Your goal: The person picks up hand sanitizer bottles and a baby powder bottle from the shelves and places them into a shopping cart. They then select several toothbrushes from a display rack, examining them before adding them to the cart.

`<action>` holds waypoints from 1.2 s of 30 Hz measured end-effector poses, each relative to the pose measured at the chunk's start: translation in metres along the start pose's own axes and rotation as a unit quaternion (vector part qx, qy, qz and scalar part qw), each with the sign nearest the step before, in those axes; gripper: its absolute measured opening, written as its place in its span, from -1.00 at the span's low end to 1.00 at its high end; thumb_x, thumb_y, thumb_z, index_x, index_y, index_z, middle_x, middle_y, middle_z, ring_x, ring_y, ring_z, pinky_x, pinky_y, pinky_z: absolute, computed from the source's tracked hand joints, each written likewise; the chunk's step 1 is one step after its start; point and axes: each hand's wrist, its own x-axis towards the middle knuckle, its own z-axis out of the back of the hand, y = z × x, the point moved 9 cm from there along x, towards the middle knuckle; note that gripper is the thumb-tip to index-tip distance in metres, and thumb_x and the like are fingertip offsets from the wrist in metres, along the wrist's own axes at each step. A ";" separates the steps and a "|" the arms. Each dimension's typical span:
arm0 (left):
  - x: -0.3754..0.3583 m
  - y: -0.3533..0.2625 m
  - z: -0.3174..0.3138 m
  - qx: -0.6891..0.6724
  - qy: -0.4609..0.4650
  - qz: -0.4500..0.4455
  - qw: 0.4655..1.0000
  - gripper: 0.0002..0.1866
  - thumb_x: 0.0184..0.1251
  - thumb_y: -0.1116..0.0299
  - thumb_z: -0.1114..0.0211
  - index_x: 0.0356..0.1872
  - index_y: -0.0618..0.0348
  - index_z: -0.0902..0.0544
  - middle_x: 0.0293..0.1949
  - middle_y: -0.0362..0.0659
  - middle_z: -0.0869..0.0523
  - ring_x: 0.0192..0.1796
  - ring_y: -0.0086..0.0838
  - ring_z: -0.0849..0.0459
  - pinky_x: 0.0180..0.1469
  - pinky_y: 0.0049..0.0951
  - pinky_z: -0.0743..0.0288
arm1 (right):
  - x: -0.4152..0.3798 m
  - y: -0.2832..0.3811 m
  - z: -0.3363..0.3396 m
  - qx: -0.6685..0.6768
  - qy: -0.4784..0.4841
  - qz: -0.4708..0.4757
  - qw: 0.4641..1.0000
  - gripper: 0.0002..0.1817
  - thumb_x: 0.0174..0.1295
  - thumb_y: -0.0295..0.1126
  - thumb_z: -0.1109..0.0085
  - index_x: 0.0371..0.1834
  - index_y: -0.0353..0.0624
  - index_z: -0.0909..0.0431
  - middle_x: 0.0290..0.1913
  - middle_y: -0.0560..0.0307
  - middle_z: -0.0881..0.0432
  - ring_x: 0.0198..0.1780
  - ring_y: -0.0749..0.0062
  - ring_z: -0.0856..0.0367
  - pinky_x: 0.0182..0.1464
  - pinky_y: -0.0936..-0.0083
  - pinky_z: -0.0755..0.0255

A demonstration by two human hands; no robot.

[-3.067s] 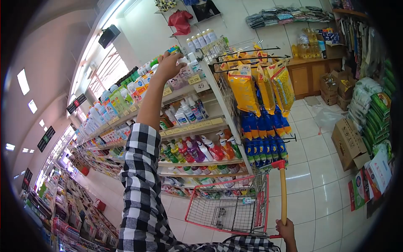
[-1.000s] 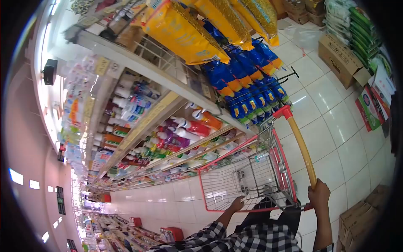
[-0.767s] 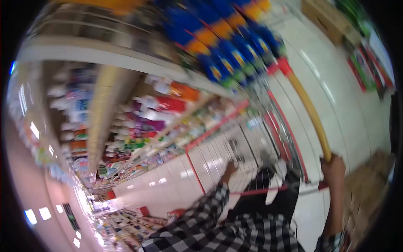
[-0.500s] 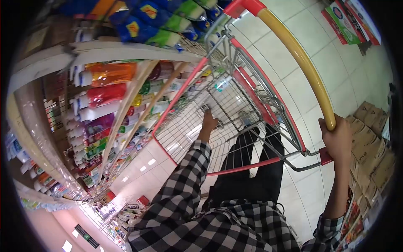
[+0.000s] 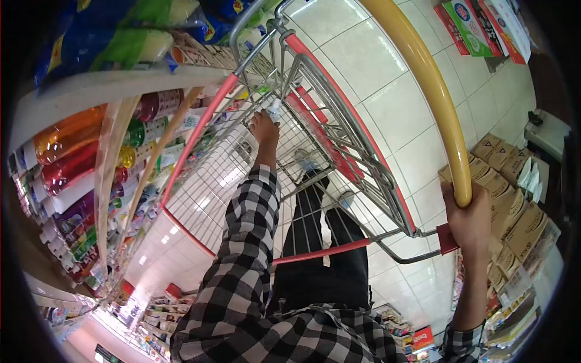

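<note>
The person's left hand [image 5: 264, 128] reaches down into the shopping cart [image 5: 330, 251], its fingertips at a small bottle [image 5: 274, 109] lying toward the far end; whether they pinch it or merely meet it, one cannot tell. The right hand [image 5: 471, 219] is wrapped round the yellow handle [image 5: 433, 81] on the right. For good control, the right hand should keep the cart steady while the left grips the bottle lightly, its sleeve [image 5: 242, 236] clear of the wires.

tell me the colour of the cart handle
The cart handle is mustard yellow, best seen in the head view.
</note>
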 end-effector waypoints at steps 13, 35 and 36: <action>-0.148 0.064 -0.034 -0.234 0.137 0.050 0.961 -0.08 -0.25 -0.06 -0.58 0.02 0.48 -0.38 -0.06 0.27 -0.63 -0.01 0.01 -0.66 0.01 -0.14 -0.54 | -0.006 0.003 0.004 0.022 0.023 0.084 0.996 -0.62 0.15 -0.19 -0.26 -0.53 -0.36 -0.50 -0.65 -0.19 -0.48 -0.57 -0.04 -0.50 -0.43 0.21 -0.36; -0.562 -0.075 0.138 -0.850 -0.280 0.067 0.442 -0.77 0.28 0.42 -0.30 -0.08 0.23 -0.55 -0.43 -0.18 -0.65 -0.38 -0.47 -0.67 -0.44 -0.44 -0.50 | 0.003 0.012 -0.016 0.145 0.041 0.480 0.864 -0.12 0.13 -0.35 -0.35 0.41 -0.47 -0.04 0.31 -0.40 -0.30 0.35 -0.11 -0.29 0.42 0.31 -0.11; -0.564 -0.079 0.141 -0.857 -0.273 0.052 0.433 -0.75 0.40 0.22 -0.24 -0.11 0.20 -0.55 -0.44 -0.20 -0.63 -0.43 -0.50 -0.64 -0.45 -0.49 -0.48 | 0.001 0.012 -0.016 0.146 0.039 0.478 0.865 -0.12 0.13 -0.35 -0.35 0.41 -0.47 -0.04 0.31 -0.40 -0.30 0.35 -0.11 -0.29 0.42 0.31 -0.11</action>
